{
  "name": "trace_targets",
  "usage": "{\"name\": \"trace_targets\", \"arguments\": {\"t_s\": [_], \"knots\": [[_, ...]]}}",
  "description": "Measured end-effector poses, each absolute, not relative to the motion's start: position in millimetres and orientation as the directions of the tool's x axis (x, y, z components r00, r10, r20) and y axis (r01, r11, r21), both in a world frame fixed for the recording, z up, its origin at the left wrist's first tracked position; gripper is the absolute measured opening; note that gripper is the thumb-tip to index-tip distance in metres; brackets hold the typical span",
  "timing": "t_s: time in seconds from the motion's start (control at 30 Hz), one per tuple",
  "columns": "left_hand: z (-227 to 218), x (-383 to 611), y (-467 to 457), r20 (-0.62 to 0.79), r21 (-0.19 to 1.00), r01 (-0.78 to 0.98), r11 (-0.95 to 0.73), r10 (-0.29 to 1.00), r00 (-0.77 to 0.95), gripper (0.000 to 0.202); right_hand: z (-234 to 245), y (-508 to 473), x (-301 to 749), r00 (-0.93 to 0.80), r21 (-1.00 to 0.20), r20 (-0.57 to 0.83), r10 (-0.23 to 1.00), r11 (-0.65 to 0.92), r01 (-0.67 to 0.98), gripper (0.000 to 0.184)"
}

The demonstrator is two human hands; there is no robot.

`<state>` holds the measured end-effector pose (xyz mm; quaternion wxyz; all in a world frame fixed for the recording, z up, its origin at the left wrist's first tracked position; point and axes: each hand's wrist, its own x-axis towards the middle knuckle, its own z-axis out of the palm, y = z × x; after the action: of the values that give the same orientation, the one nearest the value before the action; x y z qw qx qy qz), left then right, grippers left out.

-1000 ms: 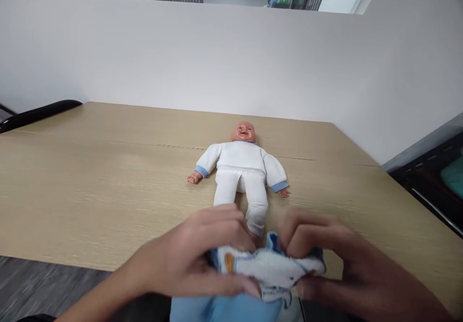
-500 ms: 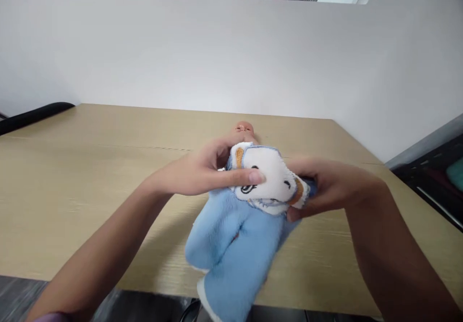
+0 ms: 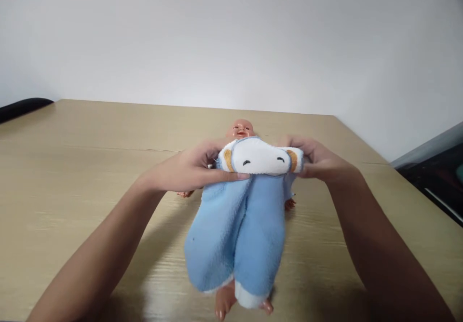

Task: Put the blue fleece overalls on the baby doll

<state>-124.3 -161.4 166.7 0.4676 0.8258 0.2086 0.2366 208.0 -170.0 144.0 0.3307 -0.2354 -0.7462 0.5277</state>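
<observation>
A baby doll (image 3: 241, 128) lies on its back, head toward the far side, its feet showing at the near table edge. Over its body and legs is a fluffy blue pair of doll's trousers (image 3: 220, 230) with white cuffs and a white patch with stitched eyes at the top. My left hand (image 3: 191, 165) grips the trousers' top at its left corner, thumb in front. At the right corner my right hand (image 3: 318, 158) pinches the same top edge. The doll's small hands stick out on both sides; its torso is hidden.
A light wooden table (image 3: 90, 167) lies under everything, against a pale wall (image 3: 181, 42). Black chair-like edges (image 3: 27, 107) show at the far left, and a dark object (image 3: 434, 172) stands beyond the table's right side.
The top of the trousers has been drawn straight and level between my hands. My view tilted down, and the doll's face, hands and feet now show. Both hands kept hold.
</observation>
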Motion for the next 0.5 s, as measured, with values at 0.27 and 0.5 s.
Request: {"name": "trace_targets", "arguments": {"t_s": [0.27,0.5], "knots": [[164.0,-122.8,-151.1,0.223,0.894,0.103,-0.436,0.631,0.743,0.033,144.0,-168.4,220.9,-0.520,-0.956,0.282,0.806,0.279,-0.086,0.031],[154.1,-116.7,-157.8,0.355,0.868,0.022,-0.495,0.651,0.671,0.037,136.9,-179.3,178.1,-0.800,-0.953,-0.047,0.598,0.212,0.215,0.055]]}}
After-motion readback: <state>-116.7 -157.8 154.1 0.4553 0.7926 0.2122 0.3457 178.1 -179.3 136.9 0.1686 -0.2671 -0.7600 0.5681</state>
